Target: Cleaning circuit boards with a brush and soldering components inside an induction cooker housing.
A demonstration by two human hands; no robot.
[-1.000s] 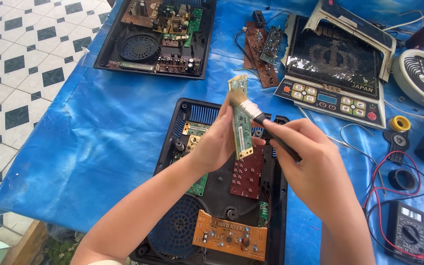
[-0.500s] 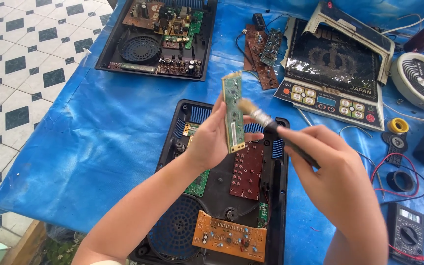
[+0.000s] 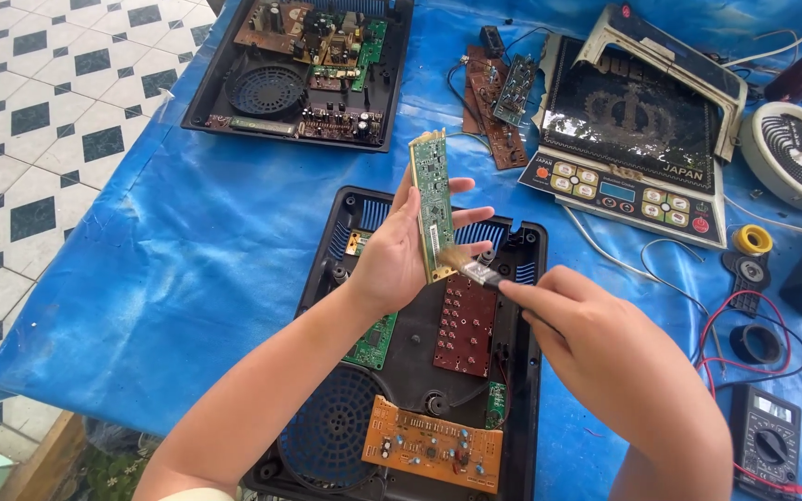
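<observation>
Green circuit board point(image 3: 433, 204) stands upright in the left hand point(image 3: 401, 255), above the open black casing point(image 3: 517, 371); the right hand point(image 3: 587, 325) grips a small brush point(image 3: 471, 267), bristles on the board's lower edge (light strokes seem wisest). Farther off, the blue-covered desk point(image 3: 206, 241) carries another opened unit point(image 3: 299, 70).
</observation>
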